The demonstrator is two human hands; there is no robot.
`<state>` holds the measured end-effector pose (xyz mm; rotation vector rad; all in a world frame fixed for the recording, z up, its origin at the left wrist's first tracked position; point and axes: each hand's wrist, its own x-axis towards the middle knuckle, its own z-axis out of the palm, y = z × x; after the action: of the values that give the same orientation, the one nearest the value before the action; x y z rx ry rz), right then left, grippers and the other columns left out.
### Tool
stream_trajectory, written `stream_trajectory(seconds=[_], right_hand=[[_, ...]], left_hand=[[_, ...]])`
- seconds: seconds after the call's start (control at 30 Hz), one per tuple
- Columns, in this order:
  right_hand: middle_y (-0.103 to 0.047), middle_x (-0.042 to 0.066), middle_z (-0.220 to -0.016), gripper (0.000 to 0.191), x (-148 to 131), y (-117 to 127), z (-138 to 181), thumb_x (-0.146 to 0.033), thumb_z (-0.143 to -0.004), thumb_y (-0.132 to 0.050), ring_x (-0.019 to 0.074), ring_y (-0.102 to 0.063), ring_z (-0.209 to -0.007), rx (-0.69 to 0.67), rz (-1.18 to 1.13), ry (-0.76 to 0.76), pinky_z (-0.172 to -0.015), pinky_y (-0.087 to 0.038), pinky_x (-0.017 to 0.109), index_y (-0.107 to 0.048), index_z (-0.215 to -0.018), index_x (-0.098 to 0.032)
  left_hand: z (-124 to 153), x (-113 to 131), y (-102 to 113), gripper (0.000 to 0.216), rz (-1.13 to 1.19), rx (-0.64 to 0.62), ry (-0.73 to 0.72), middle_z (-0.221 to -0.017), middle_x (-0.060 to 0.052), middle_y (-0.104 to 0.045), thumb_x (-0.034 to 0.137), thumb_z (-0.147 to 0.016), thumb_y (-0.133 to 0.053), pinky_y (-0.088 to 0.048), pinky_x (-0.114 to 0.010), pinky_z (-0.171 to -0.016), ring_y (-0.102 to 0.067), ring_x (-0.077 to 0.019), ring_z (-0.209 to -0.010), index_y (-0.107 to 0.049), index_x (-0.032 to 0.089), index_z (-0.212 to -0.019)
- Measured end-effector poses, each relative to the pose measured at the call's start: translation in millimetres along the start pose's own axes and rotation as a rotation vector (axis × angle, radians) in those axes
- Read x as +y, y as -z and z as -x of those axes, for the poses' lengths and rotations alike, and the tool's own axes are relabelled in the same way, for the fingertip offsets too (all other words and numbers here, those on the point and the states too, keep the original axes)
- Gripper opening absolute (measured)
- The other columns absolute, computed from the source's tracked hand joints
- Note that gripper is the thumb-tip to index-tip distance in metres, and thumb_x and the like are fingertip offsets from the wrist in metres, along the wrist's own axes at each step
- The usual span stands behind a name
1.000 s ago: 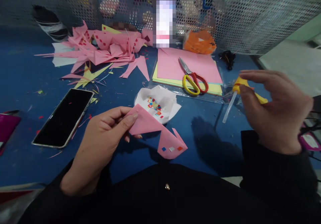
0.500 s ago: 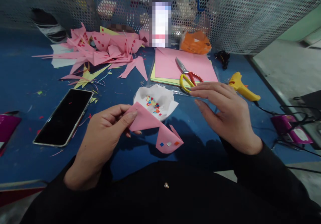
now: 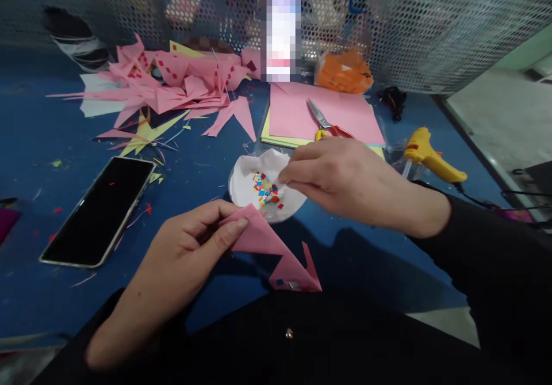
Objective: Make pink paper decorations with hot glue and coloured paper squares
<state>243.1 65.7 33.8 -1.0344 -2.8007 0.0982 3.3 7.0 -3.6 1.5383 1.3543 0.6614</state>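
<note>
My left hand (image 3: 185, 252) pinches a folded pink paper piece (image 3: 263, 235) between thumb and fingers. Its lower end has a few small coloured squares stuck on it, and a narrow strip sticks up beside them. Just beyond lies a shallow bowl lined with white paper (image 3: 244, 189), holding several tiny coloured paper squares (image 3: 267, 189). Over the bowl's right rim is my right hand (image 3: 336, 172), its fingertips pressed together; whatever is between them is too small to make out.
A phone (image 3: 101, 209) lies at left. Pink paper cutouts (image 3: 181, 86) are heaped behind it. Scissors (image 3: 321, 117) rest on stacked coloured sheets (image 3: 293, 109), partly hidden by my right hand. At right is a yellow glue gun (image 3: 431, 155) with a cord. A lit, blurred screen (image 3: 282, 39) stands at the back.
My right hand has moved left from beside the scissors to the bowl, and its fingers have closed. The pink paper has tilted and come lower, still in my left hand.
</note>
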Motion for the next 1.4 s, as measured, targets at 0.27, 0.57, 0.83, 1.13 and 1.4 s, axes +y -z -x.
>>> stream_trajectory(seconds=[0.27, 0.57, 0.83, 1.13, 1.4], right_hand=[[-0.068, 0.004, -0.073, 0.021, -2.2, -12.7, -26.3, -0.009, -0.087, -0.053, 0.0129, -0.051, -0.062, -0.324, 0.084, 0.009, -0.056, -0.021, 0.031, -0.071, -0.078, -0.016], [-0.065, 0.004, -0.068, 0.021, -5.9, -24.2, -30.2, -0.011, -0.087, -0.056, 0.0123, -0.048, -0.059, -0.331, 0.101, 0.000, -0.054, -0.015, 0.031, -0.066, -0.069, -0.016], [-0.064, 0.004, -0.068, 0.020, -6.0, -30.7, -32.1, -0.008, -0.085, -0.056, 0.0122, -0.048, -0.058, -0.302, 0.116, 0.013, -0.054, -0.015, 0.032, -0.068, -0.070, -0.015], [-0.063, 0.005, -0.065, 0.021, -5.8, -32.0, -32.0, -0.005, -0.082, -0.054, 0.0129, -0.049, -0.056, -0.300, 0.139, 0.029, -0.053, -0.015, 0.033, -0.067, -0.069, -0.015], [-0.063, 0.005, -0.062, 0.020, -4.1, -35.3, -33.0, -0.006, -0.080, -0.055, 0.0135, -0.050, -0.056, -0.272, 0.140, 0.032, -0.054, -0.015, 0.033, -0.068, -0.068, -0.016]], left_hand=[[3.2, 10.0, -2.3, 0.025, -0.002, 0.033, 0.097, -0.077, 0.003, -0.073, 0.046, -0.090, -0.060, -0.045, -0.024, -0.069, -0.065, -0.0184, -0.076, -0.076, 0.027, -0.085], [4.4, 11.3, -3.3, 0.028, 0.017, -0.003, 0.084, -0.076, 0.002, -0.073, 0.046, -0.092, -0.057, -0.044, -0.024, -0.066, -0.064, -0.0182, -0.072, -0.074, 0.026, -0.082], [3.8, 8.2, -4.2, 0.025, 0.019, 0.026, 0.051, -0.073, 0.001, -0.074, 0.044, -0.090, -0.060, -0.043, -0.022, -0.057, -0.063, -0.0180, -0.067, -0.076, 0.027, -0.081], [2.4, 4.2, -2.0, 0.026, -0.018, 0.002, 0.021, -0.074, 0.001, -0.075, 0.046, -0.090, -0.059, -0.047, -0.024, -0.062, -0.065, -0.0198, -0.070, -0.076, 0.027, -0.083], [2.6, 4.4, -1.7, 0.027, -0.028, -0.006, 0.019, -0.076, 0.001, -0.076, 0.048, -0.090, -0.059, -0.048, -0.024, -0.061, -0.067, -0.0203, -0.070, -0.075, 0.027, -0.085]])
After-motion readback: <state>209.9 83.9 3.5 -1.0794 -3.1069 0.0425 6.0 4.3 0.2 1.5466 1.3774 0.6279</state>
